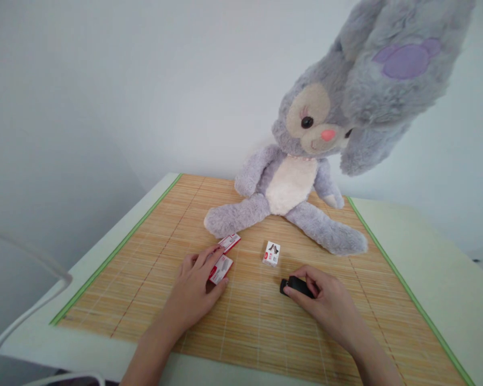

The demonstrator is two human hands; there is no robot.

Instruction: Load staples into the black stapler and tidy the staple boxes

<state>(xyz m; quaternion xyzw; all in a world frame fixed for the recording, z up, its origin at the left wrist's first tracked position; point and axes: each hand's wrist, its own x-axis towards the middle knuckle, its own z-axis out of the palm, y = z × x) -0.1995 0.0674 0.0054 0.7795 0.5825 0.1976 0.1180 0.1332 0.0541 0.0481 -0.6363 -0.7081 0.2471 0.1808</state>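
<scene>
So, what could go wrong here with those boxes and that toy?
The left hand partly covers two red-and-white boxes, so one might slip unnoticed. The far box, near the plush toy's foot, could nudge it. The right hand holds a black item, possibly a stapler; it might knock the white box.

The far side is filled by a plain white wall (pixel 145 80), shaded grey toward the left. In front of it, a pale tabletop (pixel 438 268) is largely covered by a slatted mat (pixel 145 257), bordered in green at left and right.
</scene>
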